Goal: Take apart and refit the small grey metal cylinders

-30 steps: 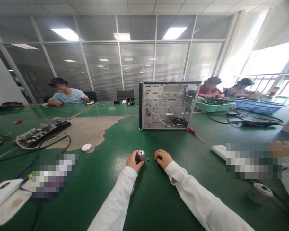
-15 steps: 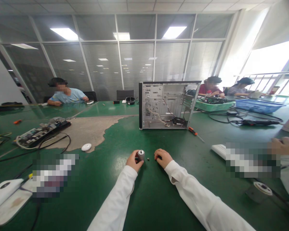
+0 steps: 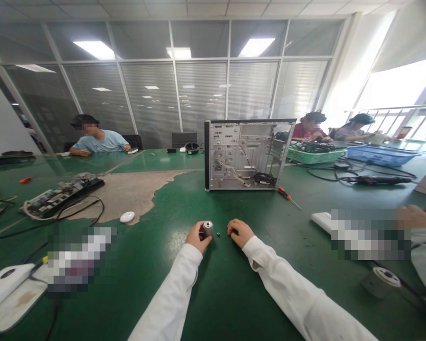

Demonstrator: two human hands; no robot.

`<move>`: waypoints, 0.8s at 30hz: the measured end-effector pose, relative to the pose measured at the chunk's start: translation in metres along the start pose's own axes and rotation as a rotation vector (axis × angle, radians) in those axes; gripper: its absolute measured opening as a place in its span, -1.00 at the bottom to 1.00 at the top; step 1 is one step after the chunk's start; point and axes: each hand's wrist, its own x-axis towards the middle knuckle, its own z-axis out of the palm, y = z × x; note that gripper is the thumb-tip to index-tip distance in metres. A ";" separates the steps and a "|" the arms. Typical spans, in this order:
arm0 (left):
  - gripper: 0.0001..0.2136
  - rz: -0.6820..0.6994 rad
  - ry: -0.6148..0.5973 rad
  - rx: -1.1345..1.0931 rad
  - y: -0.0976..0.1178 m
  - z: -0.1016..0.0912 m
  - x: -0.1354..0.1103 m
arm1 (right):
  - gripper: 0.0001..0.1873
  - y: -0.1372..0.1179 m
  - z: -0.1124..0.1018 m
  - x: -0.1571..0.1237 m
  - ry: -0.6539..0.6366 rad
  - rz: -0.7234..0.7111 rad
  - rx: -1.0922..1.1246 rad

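My left hand (image 3: pixel 198 237) is closed around a small silver metal cylinder (image 3: pixel 208 228) that looks like a little motor. It stands upright at the table surface, its round end with a dark centre facing up. Just right of it, a tiny dark metal piece (image 3: pixel 218 233) lies on the green table (image 3: pixel 213 289). On the other side of that piece rests my right hand (image 3: pixel 240 232), loosely curled, with a gap between thumb and fingers and nothing visible in it. Neither hand touches the tiny piece.
Ahead stands an opened computer case (image 3: pixel 248 156), with a screwdriver (image 3: pixel 288 197) beside it. A circuit assembly (image 3: pixel 64 196) with cables and a white oval object (image 3: pixel 127 217) lie left. A larger cylinder (image 3: pixel 380 282) and another person's hand (image 3: pixel 417 218) are at right. Baskets (image 3: pixel 381 156) stand farther back.
My hands, the cylinder and the tiny piece stay where they were. The hand of the person at the right edge has shifted slightly, and a dark object now shows beside it.
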 end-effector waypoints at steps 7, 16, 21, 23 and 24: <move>-0.61 0.000 0.017 0.012 -0.007 0.004 0.003 | -0.83 0.000 0.001 0.000 0.008 -0.001 -0.007; -0.61 -0.007 0.014 -0.003 -0.008 0.004 0.003 | -0.82 0.000 0.001 0.000 0.007 -0.002 -0.013; -0.61 0.000 0.008 0.013 -0.007 0.004 0.003 | -0.82 -0.001 0.000 0.000 0.008 -0.001 -0.019; -0.61 -0.001 0.010 0.010 -0.007 0.004 0.003 | -0.83 -0.002 0.000 -0.001 0.005 0.003 -0.021; -0.61 0.001 0.010 0.008 -0.007 0.004 0.003 | -0.83 -0.002 0.000 -0.001 0.005 0.004 -0.021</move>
